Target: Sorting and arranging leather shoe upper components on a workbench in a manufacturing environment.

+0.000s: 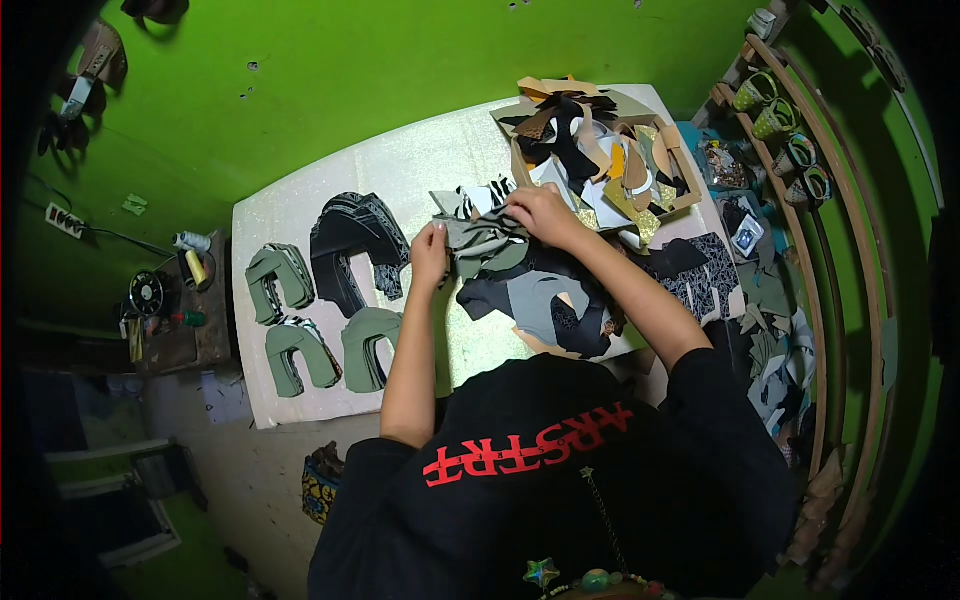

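Observation:
Between my two hands is a bunch of grey-green and zebra-striped material pieces, held above the pale, glittery table. My left hand pinches their left edge. The fingers of my right hand are closed on the upper right part. Just below lies a loose pile of black and grey cut pieces, some curved. Left of my left hand are stacks of U-shaped pieces: a large black patterned stack, a green stack, another green stack and a wider green one.
A cardboard box full of mixed scraps stands at the table's far right, with black patterned pieces nearer. A wooden rack holding small green shoes lines the right wall. At left, a small side table carries thread spools.

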Tool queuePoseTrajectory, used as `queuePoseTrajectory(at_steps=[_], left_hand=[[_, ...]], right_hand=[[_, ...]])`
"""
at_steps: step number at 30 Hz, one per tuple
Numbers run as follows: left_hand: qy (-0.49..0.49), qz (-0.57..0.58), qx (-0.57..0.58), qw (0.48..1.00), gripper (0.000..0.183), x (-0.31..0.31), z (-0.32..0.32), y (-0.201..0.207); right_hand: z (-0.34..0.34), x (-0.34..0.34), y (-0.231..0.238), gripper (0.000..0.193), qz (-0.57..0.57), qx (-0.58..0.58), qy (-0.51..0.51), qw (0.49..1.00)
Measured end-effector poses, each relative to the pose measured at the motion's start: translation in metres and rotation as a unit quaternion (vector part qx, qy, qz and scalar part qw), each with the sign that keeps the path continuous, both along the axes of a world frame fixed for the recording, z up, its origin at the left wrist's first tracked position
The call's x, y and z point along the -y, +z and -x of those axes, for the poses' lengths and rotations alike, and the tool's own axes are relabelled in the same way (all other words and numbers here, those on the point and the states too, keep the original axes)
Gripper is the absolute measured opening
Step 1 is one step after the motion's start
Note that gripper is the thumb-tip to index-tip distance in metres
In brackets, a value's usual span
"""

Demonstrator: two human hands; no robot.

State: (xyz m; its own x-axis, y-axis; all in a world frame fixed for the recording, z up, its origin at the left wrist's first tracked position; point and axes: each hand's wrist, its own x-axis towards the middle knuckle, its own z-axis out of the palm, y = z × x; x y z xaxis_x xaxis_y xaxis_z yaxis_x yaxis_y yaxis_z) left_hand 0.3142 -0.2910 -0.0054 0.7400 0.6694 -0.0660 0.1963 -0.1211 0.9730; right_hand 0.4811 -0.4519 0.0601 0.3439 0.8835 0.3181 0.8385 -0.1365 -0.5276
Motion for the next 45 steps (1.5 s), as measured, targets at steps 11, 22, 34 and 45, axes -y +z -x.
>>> queuePoseTrajectory(at_steps=[11, 22, 34, 45], left_hand=[[0.100, -0.183, 0.066, 0.976, 0.029, 0.016, 0.008, 0.015], [-0.063, -0.338, -0.134, 0.929, 0.046, 0.059, 0.005, -0.003], [0.120, -0.180, -0.280, 0.935, 0.037, 0.033, -0.086, -0.014], [0.163, -0.074, -0.103, 0.978, 0.027, -0.001, -0.089, -0.032]], right_hand=[[0.020, -0.002, 0.016, 0.026, 0.026, -0.221, -0.055, 0.973], [0.016, 0.037, 0.018, 0.013, -0.076, -0.107, -0.025, 0.991], [-0.049, 0.131, 0.022, 0.039, -0.018, -0.014, -0.359, 0.933], [-0.053, 0.132, 0.000, 0.047, 0.133, -0.033, -0.358, 0.923]])
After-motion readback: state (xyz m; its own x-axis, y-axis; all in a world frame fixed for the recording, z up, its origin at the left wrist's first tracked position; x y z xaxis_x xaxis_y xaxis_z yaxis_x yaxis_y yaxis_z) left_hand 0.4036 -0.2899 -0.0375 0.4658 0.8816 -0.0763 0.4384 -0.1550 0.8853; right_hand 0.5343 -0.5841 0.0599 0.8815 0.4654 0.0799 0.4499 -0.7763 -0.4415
